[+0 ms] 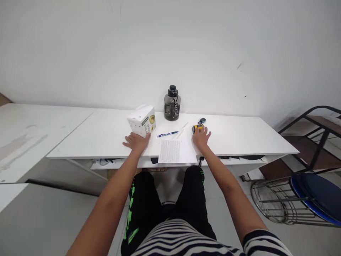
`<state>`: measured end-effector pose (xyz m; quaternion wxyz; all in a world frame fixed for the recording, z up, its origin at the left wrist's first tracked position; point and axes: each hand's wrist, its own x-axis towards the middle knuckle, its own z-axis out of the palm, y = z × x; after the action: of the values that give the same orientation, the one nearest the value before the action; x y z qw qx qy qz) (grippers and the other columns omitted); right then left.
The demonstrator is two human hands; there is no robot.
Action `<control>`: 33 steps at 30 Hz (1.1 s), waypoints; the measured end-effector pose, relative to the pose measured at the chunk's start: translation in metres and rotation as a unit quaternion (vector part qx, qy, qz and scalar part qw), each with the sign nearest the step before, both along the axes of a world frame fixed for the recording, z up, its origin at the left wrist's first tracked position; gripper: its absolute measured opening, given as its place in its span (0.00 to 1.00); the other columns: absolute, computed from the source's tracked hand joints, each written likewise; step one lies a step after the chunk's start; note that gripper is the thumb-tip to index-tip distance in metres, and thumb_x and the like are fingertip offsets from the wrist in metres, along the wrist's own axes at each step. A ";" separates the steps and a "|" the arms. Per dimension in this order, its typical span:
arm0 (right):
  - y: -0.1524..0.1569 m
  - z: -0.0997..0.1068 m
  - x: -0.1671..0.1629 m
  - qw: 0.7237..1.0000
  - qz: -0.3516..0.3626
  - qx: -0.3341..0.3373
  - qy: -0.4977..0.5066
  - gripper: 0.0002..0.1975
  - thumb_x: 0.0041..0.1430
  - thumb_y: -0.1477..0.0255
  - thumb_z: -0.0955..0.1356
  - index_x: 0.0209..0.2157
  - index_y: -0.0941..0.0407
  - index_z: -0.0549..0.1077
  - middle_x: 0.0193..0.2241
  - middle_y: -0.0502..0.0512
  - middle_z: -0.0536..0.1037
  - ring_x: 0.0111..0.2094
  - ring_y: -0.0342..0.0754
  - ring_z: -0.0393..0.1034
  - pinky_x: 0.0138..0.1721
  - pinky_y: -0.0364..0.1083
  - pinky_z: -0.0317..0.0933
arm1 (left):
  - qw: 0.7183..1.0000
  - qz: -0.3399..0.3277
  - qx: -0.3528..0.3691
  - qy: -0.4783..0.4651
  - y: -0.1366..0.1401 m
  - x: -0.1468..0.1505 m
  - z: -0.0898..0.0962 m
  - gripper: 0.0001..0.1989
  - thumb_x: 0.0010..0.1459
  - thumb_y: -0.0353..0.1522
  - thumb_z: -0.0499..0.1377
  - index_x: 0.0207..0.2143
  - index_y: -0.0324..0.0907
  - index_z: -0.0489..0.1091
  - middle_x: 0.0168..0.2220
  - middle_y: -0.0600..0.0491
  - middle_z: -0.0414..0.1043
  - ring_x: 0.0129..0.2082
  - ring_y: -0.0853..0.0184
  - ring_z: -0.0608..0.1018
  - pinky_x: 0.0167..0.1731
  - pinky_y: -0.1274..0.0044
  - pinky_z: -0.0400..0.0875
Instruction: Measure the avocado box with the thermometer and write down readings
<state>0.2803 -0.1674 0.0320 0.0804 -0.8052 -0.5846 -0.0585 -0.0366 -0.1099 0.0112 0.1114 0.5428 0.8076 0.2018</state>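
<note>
A white box (141,121) with avocado pictures stands on the left part of the white table (239,135). Against its near lower edge rests my left hand (136,141), fingers spread, thumb by the printed side. My right hand (201,138) has its fingers on a small yellow-and-black cylinder (196,128), covering its right end. Just behind that lies a small dark blue object (202,121), its kind unclear. Between my hands are a blue pen (167,134) and a printed paper sheet (173,151), which reaches over the table's front edge.
A dark translucent water bottle (172,104) stands upright near the wall. A thin clear strip (182,130) lies beside the pen. Under the tabletop is a shelf (141,163) with items on it. Right of the table are a blue stool (317,195) and a dark metal rack (319,142).
</note>
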 end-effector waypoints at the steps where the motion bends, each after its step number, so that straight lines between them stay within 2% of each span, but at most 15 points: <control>1: 0.009 0.004 -0.009 0.999 0.041 -0.014 -0.006 0.27 0.72 0.72 0.61 0.69 0.61 0.65 0.71 0.78 0.64 0.70 0.71 0.58 0.63 0.65 0.55 | 1.000 -0.001 -0.002 0.001 0.003 0.006 -0.003 0.56 0.63 0.57 0.50 0.73 0.16 0.43 0.74 0.17 0.49 0.78 0.33 0.45 0.73 0.42 0.40; 4: 0.040 0.013 -0.040 0.976 0.195 -0.093 0.015 0.27 0.74 0.75 0.60 0.71 0.58 0.63 0.55 0.72 0.80 0.55 0.62 0.75 0.55 0.58 0.62 | 1.000 -0.030 0.002 0.009 0.005 0.015 -0.012 0.56 0.65 0.56 0.47 0.75 0.17 0.37 0.77 0.21 0.40 0.80 0.38 0.36 0.74 0.44 0.30; 6: 0.059 0.015 -0.059 0.964 0.237 -0.119 0.027 0.23 0.73 0.72 0.64 0.67 0.57 0.67 0.46 0.65 0.84 0.46 0.58 0.78 0.49 0.53 0.65 | 0.999 -0.034 0.005 0.009 0.003 0.016 -0.014 0.57 0.64 0.57 0.47 0.75 0.18 0.38 0.77 0.22 0.41 0.80 0.38 0.35 0.73 0.43 0.31; 8: 0.071 0.014 -0.070 0.958 0.257 -0.121 0.035 0.17 0.72 0.72 0.66 0.60 0.58 0.73 0.42 0.63 0.85 0.42 0.56 0.78 0.45 0.51 0.64 | 0.999 -0.033 0.005 0.005 0.002 0.014 -0.013 0.58 0.63 0.58 0.49 0.76 0.18 0.39 0.77 0.22 0.42 0.80 0.38 0.36 0.73 0.42 0.32; 11: 0.070 0.012 -0.066 0.959 0.263 -0.092 0.045 0.13 0.73 0.75 0.63 0.54 0.59 0.73 0.42 0.65 0.84 0.42 0.55 0.77 0.44 0.50 0.63 | 0.999 -0.037 -0.005 0.005 0.001 0.011 -0.010 0.64 0.59 0.63 0.52 0.76 0.20 0.39 0.77 0.22 0.43 0.80 0.37 0.38 0.74 0.43 0.34; 13: 0.056 0.009 -0.053 0.964 0.247 -0.042 0.087 0.15 0.77 0.69 0.59 0.56 0.57 0.71 0.40 0.63 0.83 0.40 0.55 0.77 0.42 0.49 0.62 | 0.999 -0.037 -0.012 0.001 0.001 0.011 -0.008 0.68 0.55 0.66 0.54 0.77 0.22 0.38 0.78 0.24 0.42 0.80 0.37 0.39 0.74 0.43 0.33; 14: 0.046 0.005 -0.045 0.959 0.229 0.017 0.166 0.16 0.76 0.62 0.60 0.53 0.56 0.72 0.36 0.59 0.82 0.37 0.54 0.76 0.40 0.49 0.62 | 0.999 -0.038 -0.011 -0.003 0.001 0.010 -0.008 0.69 0.53 0.67 0.55 0.77 0.23 0.38 0.78 0.24 0.42 0.80 0.37 0.40 0.74 0.43 0.32; 16: 0.023 -0.004 -0.033 0.915 0.207 0.103 0.329 0.20 0.71 0.50 0.64 0.41 0.53 0.73 0.31 0.53 0.78 0.34 0.52 0.72 0.38 0.48 0.62 | 0.999 -0.041 -0.009 -0.016 0.001 0.009 -0.008 0.72 0.51 0.69 0.55 0.77 0.23 0.36 0.78 0.25 0.41 0.80 0.37 0.40 0.74 0.43 0.30; 18: 0.003 -0.016 -0.026 0.868 0.205 0.124 0.434 0.27 0.68 0.43 0.62 0.32 0.52 0.71 0.27 0.52 0.73 0.32 0.51 0.69 0.36 0.49 0.61 | 0.999 -0.046 -0.011 -0.026 0.001 0.009 -0.007 0.75 0.49 0.69 0.56 0.77 0.23 0.34 0.79 0.26 0.39 0.80 0.38 0.40 0.74 0.43 0.29; 20: -0.008 -0.027 -0.027 0.828 0.178 0.119 0.518 0.30 0.68 0.40 0.58 0.36 0.51 0.74 0.24 0.49 0.68 0.28 0.50 0.65 0.33 0.49 0.60 | 0.998 -0.049 -0.014 -0.033 0.000 0.008 -0.006 0.76 0.48 0.69 0.58 0.77 0.24 0.31 0.79 0.27 0.37 0.80 0.38 0.40 0.74 0.43 0.27; 22: -0.008 -0.035 -0.032 0.795 0.157 0.111 0.576 0.32 0.68 0.39 0.57 0.45 0.51 0.74 0.22 0.47 0.66 0.26 0.49 0.62 0.31 0.49 0.58 | 0.998 -0.052 -0.014 -0.043 -0.001 0.008 -0.004 0.77 0.47 0.68 0.60 0.77 0.25 0.28 0.79 0.27 0.37 0.80 0.38 0.41 0.74 0.44 0.27; 24: 0.001 -0.040 -0.041 0.778 0.168 0.093 0.599 0.32 0.68 0.40 0.58 0.51 0.51 0.73 0.22 0.46 0.67 0.26 0.49 0.63 0.32 0.49 0.59 | 0.997 -0.055 -0.010 -0.054 -0.003 0.008 -0.002 0.78 0.47 0.67 0.61 0.77 0.26 0.26 0.79 0.27 0.38 0.80 0.39 0.42 0.74 0.45 0.28; 27: 0.022 -0.042 -0.055 0.777 0.174 0.084 0.599 0.32 0.67 0.40 0.59 0.51 0.52 0.73 0.21 0.46 0.67 0.27 0.49 0.66 0.34 0.49 0.60 | 0.996 -0.060 -0.010 -0.059 -0.004 0.008 0.001 0.78 0.46 0.66 0.63 0.78 0.29 0.26 0.79 0.28 0.38 0.80 0.38 0.43 0.75 0.44 0.29; 30: 0.040 -0.042 -0.064 0.786 0.149 0.114 0.589 0.29 0.66 0.42 0.59 0.49 0.51 0.73 0.21 0.45 0.68 0.29 0.50 0.68 0.37 0.50 0.63 | 0.996 -0.065 -0.015 -0.053 -0.005 0.008 0.001 0.78 0.45 0.65 0.65 0.78 0.28 0.26 0.79 0.27 0.39 0.80 0.39 0.42 0.75 0.45 0.30; 33: 0.047 -0.040 -0.068 0.799 0.154 0.109 0.571 0.22 0.64 0.46 0.64 0.38 0.50 0.73 0.22 0.47 0.71 0.33 0.51 0.71 0.42 0.50 0.64 | 0.997 -0.061 -0.014 -0.045 -0.004 0.008 -0.004 0.76 0.48 0.64 0.64 0.77 0.27 0.27 0.79 0.27 0.39 0.80 0.41 0.43 0.75 0.46 0.30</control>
<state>0.2121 -0.1199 -0.0077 0.4943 -0.5782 -0.5391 0.3616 -0.0290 -0.1136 0.0077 0.1670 0.5801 0.7697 0.2075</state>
